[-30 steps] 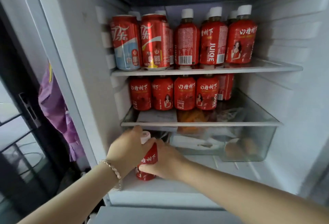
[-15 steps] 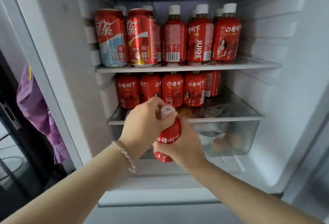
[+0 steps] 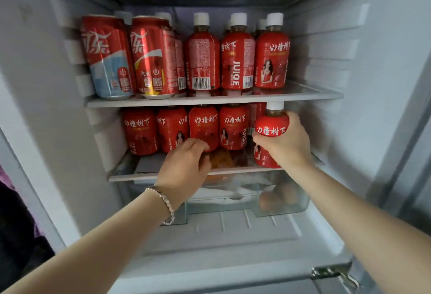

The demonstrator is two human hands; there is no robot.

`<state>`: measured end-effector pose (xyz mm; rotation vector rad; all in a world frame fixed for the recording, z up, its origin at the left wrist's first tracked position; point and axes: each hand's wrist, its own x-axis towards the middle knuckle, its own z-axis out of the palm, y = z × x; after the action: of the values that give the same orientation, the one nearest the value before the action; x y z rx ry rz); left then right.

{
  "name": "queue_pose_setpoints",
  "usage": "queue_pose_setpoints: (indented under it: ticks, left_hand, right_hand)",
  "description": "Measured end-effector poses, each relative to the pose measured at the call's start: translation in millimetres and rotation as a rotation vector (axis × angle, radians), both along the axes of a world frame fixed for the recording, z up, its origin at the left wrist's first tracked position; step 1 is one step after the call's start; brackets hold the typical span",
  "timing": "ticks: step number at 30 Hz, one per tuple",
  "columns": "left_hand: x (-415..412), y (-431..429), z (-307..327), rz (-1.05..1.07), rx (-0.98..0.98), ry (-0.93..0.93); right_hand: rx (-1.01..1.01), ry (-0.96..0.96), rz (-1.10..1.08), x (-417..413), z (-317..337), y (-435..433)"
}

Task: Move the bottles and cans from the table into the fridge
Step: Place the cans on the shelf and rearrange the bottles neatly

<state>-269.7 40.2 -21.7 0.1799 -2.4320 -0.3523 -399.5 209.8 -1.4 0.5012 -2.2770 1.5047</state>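
My right hand (image 3: 286, 146) grips a red juice bottle (image 3: 271, 128) with a white cap, upright at the right end of the fridge's lower shelf (image 3: 140, 176). My left hand (image 3: 186, 167) hovers at that shelf's front edge, fingers loosely curled, holding nothing, close to the row of red bottles (image 3: 203, 130) standing there. On the upper shelf (image 3: 303, 95) stand two red cans (image 3: 107, 58) at the left and several more red bottles (image 3: 238, 53) to the right.
A clear drawer (image 3: 286, 200) with packets and round items sits under the lower shelf. White fridge walls close in left and right. A metal door hinge (image 3: 335, 272) sticks out at the bottom right. Purple cloth (image 3: 4, 177) hangs at the far left.
My right hand carried the bottle up and right to the lower shelf's right end. My left hand let go of it and now hangs near the shelf edge. The view moved closer.
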Motion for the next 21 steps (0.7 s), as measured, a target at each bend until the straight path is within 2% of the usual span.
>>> queue_pose_setpoints:
  ticks: [6, 11, 15, 18, 21]
  left_hand:
    - [2, -16, -22, 0.09, 0.001, -0.027]
    - [3, -15, -23, 0.126, -0.059, -0.03]
    - [1, -12, -23, 0.162, -0.099, -0.053]
    - [2, -8, -20, 0.187, -0.1, -0.094]
    - [4, -1, -8, 0.215, -0.089, -0.212]
  right_hand:
    - [-0.025, -0.032, 0.011, -43, -1, -30]
    - [-0.002, -0.249, 0.159, -69, -14, -24]
    - [0.093, -0.216, 0.111, -66, -20, -29]
    - [0.272, -0.252, 0.069, -63, -11, -26]
    - [0.729, -0.254, 0.107, -52, -1, -16]
